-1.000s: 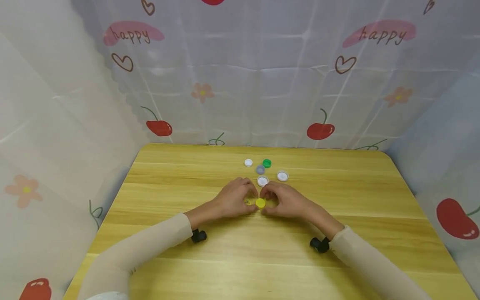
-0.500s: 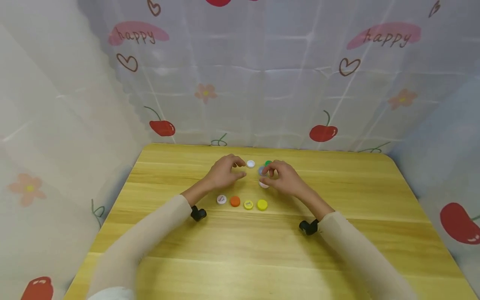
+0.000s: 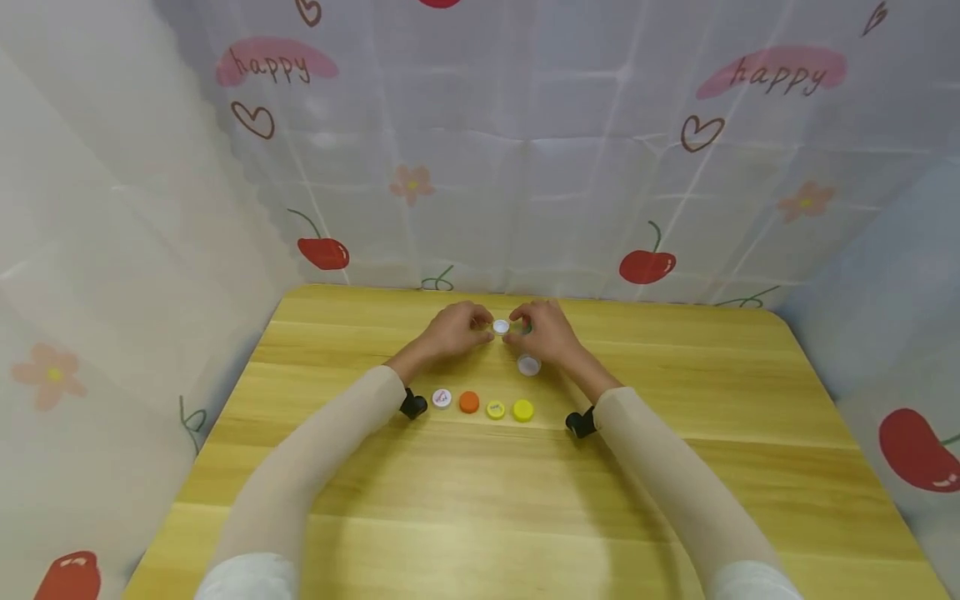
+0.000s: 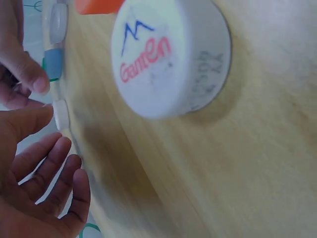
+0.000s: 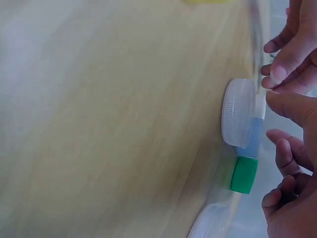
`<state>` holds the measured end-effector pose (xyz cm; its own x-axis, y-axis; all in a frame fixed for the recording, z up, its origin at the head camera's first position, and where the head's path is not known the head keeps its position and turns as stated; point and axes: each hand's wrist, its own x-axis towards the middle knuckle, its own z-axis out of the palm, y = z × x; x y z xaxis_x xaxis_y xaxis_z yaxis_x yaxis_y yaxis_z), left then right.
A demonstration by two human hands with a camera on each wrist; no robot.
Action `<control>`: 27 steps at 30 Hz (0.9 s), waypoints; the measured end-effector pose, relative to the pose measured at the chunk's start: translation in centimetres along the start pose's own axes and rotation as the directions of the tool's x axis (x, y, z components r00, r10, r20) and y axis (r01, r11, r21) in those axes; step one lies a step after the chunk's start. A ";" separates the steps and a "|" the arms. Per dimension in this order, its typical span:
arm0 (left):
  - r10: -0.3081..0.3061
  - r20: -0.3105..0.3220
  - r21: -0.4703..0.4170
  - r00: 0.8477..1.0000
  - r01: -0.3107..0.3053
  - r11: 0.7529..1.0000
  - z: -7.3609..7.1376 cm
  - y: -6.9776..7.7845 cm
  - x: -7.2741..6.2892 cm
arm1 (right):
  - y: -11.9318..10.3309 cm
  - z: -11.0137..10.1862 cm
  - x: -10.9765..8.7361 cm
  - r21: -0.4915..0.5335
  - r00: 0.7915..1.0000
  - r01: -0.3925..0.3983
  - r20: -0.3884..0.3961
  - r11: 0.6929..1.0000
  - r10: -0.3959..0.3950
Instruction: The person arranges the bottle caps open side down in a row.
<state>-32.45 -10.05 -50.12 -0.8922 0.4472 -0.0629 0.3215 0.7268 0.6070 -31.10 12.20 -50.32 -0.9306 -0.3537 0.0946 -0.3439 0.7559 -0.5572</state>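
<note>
A small white bottle cap lies near the back of the table, between the fingertips of both hands. My left hand comes from the left, thumb and fingers parted; in the left wrist view its thumb tip is right at the white cap. From the other side my right hand reaches in with thumb and forefinger apart at the cap's edge. It partly covers a green cap and hides a blue cap in the head view. Just below it sits a clear ridged cap.
Closer to the front, a row holds a printed white cap, an orange cap, a printed yellow cap and a plain yellow cap. Another clear cap shows low in the right wrist view. Patterned curtains surround the wooden table.
Both hands have left the plain yellow cap, which stays at the row's right end. They have moved toward the back and closed in around the small white cap.
</note>
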 end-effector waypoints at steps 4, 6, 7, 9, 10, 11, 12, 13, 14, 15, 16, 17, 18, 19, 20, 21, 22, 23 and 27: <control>-0.005 0.008 0.052 1.000 0.004 0.999 0.5 0.5 1.0 | 0.1 0.0 0.6 -0.034 1.000 -0.005 0.014 0.999 0.005; -0.007 0.003 0.072 1.000 0.007 0.997 0.7 0.8 1.4 | 0.1 0.0 0.6 -0.041 1.000 -0.009 0.021 0.999 0.010; -0.009 0.000 0.082 1.000 0.009 0.997 0.8 0.9 1.5 | 0.1 0.0 0.6 -0.045 1.000 -0.008 0.022 0.999 0.009; -0.010 -0.006 0.094 1.000 0.010 0.995 0.9 1.2 1.8 | 0.2 0.1 0.7 -0.048 1.000 0.000 0.020 0.999 0.001; -0.009 -0.009 0.104 1.000 0.010 0.995 1.0 1.3 1.9 | 0.2 0.1 0.8 -0.052 1.000 0.008 0.017 0.999 -0.007; -0.007 -0.012 0.113 1.000 0.009 0.994 1.0 1.4 1.9 | 0.2 0.1 0.8 -0.050 1.000 0.013 0.015 0.999 -0.012; -0.005 -0.015 0.119 1.000 0.007 0.993 1.0 1.5 2.0 | 0.2 0.1 0.8 -0.047 1.000 0.018 0.014 0.999 -0.017; -0.003 -0.018 0.122 1.000 0.005 0.992 1.0 1.5 2.1 | 0.2 0.1 0.9 -0.044 1.000 0.022 0.013 0.999 -0.022; 0.000 -0.022 0.126 1.000 0.002 0.992 1.0 1.6 2.1 | 0.1 0.1 0.9 -0.038 1.000 0.022 0.014 0.999 -0.022; 0.003 -0.026 0.129 1.000 0.000 0.992 1.0 1.6 2.1 | 0.1 0.0 0.9 -0.035 1.000 0.020 0.016 0.999 -0.020; 0.004 -0.029 0.129 1.000 -0.001 0.992 1.0 1.6 2.1 | 0.1 0.0 1.0 -0.032 1.000 0.020 0.019 0.999 -0.020; 0.007 -0.031 0.126 0.999 -0.003 0.992 0.9 1.5 2.2 | 0.1 0.0 1.0 -0.029 1.000 0.019 0.024 0.999 -0.019; 0.010 -0.030 0.124 0.999 -0.006 0.992 0.9 1.5 2.2 | 0.2 0.0 1.1 -0.029 0.999 0.023 0.026 0.999 -0.022; 0.014 -0.029 0.122 0.999 -0.011 0.992 0.9 1.4 2.2 | 0.2 0.0 1.1 -0.029 0.999 0.027 0.031 0.999 -0.026; 0.020 -0.026 0.122 0.999 -0.017 0.992 1.0 1.3 2.2 | 0.3 0.0 1.1 -0.033 0.999 0.031 0.035 0.999 -0.030; 0.027 -0.021 0.122 0.999 -0.024 0.992 1.0 1.2 2.2 | 0.3 0.0 1.1 -0.039 0.999 0.040 0.038 0.998 -0.038; 0.040 -0.018 0.117 0.999 -0.038 0.992 1.0 1.0 2.1 | 0.3 0.0 1.0 -0.047 0.998 0.053 0.040 0.997 -0.051; 0.061 -0.019 0.111 0.998 -0.059 0.992 1.0 0.8 2.0 | 0.4 0.0 1.0 -0.056 0.997 0.066 0.043 0.996 -0.064; 0.134 -0.028 0.064 0.991 -0.132 0.989 0.7 0.0 1.1 | 0.5 -0.3 0.4 -0.040 0.989 0.138 0.049 0.990 -0.136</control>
<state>-33.21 -9.22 -50.78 -0.8496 0.5259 0.0410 0.4560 0.6931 0.5582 -31.66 12.60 -50.37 -0.8677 -0.4800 0.1291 -0.4741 0.7213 -0.5050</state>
